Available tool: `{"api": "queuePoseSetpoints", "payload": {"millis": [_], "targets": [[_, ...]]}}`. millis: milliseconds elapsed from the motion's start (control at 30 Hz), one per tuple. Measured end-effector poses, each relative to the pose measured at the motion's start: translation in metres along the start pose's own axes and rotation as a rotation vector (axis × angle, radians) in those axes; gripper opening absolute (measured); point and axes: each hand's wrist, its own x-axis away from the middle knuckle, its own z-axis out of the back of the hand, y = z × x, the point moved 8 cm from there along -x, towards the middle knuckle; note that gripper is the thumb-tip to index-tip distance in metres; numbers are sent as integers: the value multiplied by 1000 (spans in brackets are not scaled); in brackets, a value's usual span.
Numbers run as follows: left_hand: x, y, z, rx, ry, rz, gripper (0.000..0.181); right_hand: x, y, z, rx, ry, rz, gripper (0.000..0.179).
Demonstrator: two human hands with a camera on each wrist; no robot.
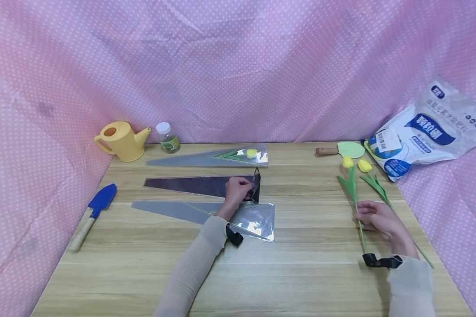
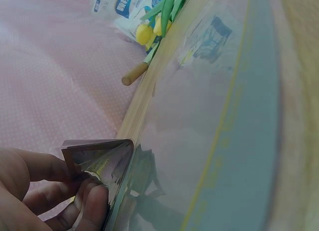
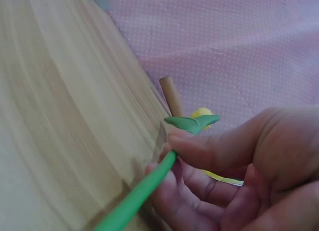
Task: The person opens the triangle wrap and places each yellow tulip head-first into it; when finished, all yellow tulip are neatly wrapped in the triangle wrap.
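Note:
My left hand (image 1: 236, 192) pinches the wide right end of a dark flower sleeve (image 1: 190, 185), whose upper film stands raised. In the left wrist view, thumb and fingers (image 2: 97, 206) hold the film's edge and its mouth (image 2: 112, 164) gapes. My right hand (image 1: 381, 220) pinches the green stem (image 3: 132, 196) of a yellow tulip (image 1: 347, 162) between thumb and fingers, the bloom pointing away. A second yellow tulip (image 1: 365, 166) lies beside it, its stem partly behind the right hand. Nearer me is a clear sleeve (image 1: 258, 218), partly covered by the left wrist.
Farther back, another clear sleeve (image 1: 182, 160) holds a yellow tulip (image 1: 251, 153). A yellow watering can (image 1: 124, 141) and a lidded bottle (image 1: 169, 138) stand back left. A blue trowel (image 1: 99, 202) lies left; a green trowel (image 1: 350, 149) and a white bag (image 1: 424, 132) are back right.

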Motion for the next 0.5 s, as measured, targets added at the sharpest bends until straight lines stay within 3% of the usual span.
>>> {"api": "queuePoseSetpoints", "payload": {"millis": [133,267,500], "targets": [[0,0,0,-4,1,6,11,-3,-2,-4,-108,-6,24,49],[0,0,0,-6,5,13,11,-5,-6,-13,-302,-66,53,30],[1,1,0,1,4,-2,11,-6,-16,-31,-566,-203,135,27]]}}
